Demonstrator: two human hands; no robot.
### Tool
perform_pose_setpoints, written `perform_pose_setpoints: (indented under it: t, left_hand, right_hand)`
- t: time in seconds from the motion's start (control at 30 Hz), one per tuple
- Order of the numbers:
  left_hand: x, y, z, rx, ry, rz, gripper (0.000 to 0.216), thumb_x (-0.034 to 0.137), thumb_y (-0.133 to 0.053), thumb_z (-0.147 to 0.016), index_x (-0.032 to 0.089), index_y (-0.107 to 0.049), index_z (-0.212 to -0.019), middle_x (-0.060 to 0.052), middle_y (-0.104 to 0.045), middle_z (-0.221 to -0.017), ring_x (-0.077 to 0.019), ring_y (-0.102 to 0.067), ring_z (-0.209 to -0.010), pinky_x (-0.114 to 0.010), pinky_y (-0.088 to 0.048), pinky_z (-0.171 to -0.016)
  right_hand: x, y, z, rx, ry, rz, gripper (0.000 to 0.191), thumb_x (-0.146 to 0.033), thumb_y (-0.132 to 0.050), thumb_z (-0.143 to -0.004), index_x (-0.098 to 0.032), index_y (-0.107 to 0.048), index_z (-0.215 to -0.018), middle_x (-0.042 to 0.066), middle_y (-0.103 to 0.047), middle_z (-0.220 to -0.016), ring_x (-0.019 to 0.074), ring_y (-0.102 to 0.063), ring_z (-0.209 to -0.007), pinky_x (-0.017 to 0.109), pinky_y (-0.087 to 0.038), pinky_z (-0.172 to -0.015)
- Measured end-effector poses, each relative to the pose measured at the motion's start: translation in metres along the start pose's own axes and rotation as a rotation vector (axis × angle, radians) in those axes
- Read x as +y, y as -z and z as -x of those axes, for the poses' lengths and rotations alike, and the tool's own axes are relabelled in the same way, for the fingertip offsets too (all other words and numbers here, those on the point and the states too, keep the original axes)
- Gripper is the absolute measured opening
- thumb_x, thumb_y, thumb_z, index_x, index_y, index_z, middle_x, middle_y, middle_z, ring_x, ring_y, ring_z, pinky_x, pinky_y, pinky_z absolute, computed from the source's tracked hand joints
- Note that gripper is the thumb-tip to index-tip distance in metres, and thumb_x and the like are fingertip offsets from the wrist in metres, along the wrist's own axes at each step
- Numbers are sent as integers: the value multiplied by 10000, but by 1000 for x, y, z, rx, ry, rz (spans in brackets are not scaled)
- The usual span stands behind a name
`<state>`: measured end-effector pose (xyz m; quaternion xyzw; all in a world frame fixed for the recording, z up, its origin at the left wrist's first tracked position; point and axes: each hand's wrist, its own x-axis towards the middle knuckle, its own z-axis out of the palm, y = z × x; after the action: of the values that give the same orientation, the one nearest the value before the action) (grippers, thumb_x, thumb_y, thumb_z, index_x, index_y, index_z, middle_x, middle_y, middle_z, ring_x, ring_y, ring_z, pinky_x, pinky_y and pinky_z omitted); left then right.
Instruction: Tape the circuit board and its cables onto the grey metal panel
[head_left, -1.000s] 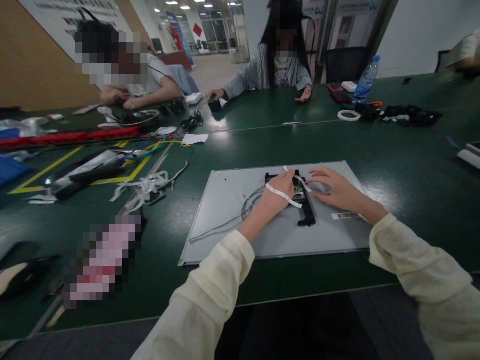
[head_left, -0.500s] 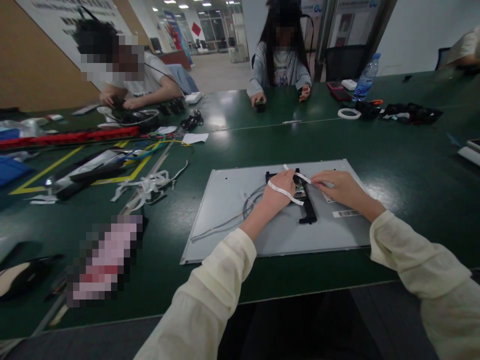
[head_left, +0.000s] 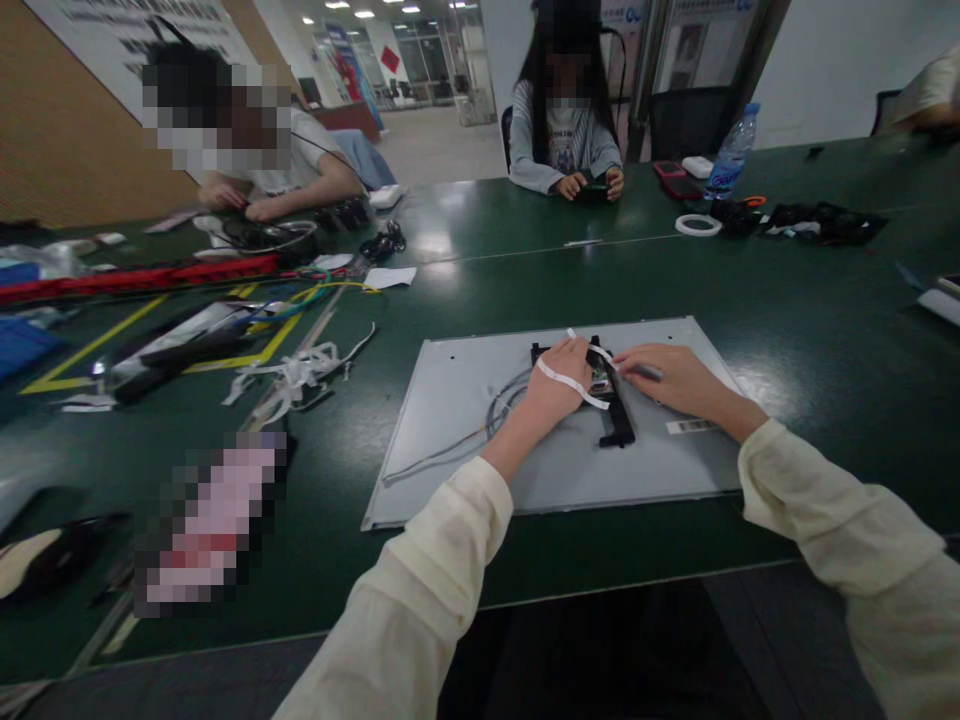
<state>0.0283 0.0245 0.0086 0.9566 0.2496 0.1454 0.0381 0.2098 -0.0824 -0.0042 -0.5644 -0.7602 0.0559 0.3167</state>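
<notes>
A light grey flat panel point(head_left: 442, 400) lies on the table in front of me. On it is a black bracket point(head_left: 616, 425) with a small circuit board point(head_left: 602, 378) showing inside. My left hand point(head_left: 559, 388) is curled down over the bracket's left part, its fingertips hidden from my view. One narrow white strip point(head_left: 571, 379) crosses the back of that hand; a strip end also shows beyond its fingers. At the board's right, my right hand point(head_left: 679, 378) has thumb and fingers pinched at the strip's end. Something greyish shows between those fingers, too unclear to name.
Grey cable point(head_left: 491, 415) loops over the panel's left. Tangled white strips point(head_left: 300, 375) and a blurred pink object point(head_left: 217, 520) lie left. Beyond are a tape roll point(head_left: 698, 225) and water bottle point(head_left: 733, 155). Two people sit across the table; another is partly visible far right.
My right hand has shifted slightly left, its fingers curling closer to the board. My left hand stays put. Across the table, a person's hands have come together around a dark object.
</notes>
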Motion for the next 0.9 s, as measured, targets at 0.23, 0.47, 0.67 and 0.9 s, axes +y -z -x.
perform_pose_setpoints:
  t: [0.23,0.47,0.67,0.9]
  left_hand:
    - [2,5,1,-25,3,-8,224,52,-416,-859,115,-541,-1034,-134,-644,-1065,-215,-585,-1066,-341,-430,-972]
    - [4,8,-1,-47,7,-20,216,51,-418,-856,111,-543,-1022,-137,-634,-1066,-218,-573,-1085,-330,-422,-968]
    - [3,9,-2,-61,34,-32,225,76,-430,-858,117,-553,-1041,-147,-632,-1119,-235,-577,-1106,-340,-447,-930]
    - [2,6,-1,-44,33,-48,255,92,-430,-858,111,-551,-1082,-146,-634,-1136,-230,-577,-1110,-339,-451,-915]
  right_hand:
    - [-4,1,-3,-38,-141,-141,231,-221,-496,-843,-216,-650,-1015,45,-695,-1064,213,-647,-968,377,-483,-866]
    - [1,-2,-4,-32,-276,-461,155,-227,-531,-782,-192,-612,-910,66,-677,-1090,194,-622,-1005,378,-451,-913]
    - [3,-7,-10,5,-341,-403,172,-190,-510,-738,-190,-616,-874,43,-692,-1008,154,-611,-785,316,-459,-768]
    - [5,-16,-19,70,-452,-255,171,-169,-481,-710,-185,-627,-798,16,-682,-771,148,-587,-681,274,-422,-680]
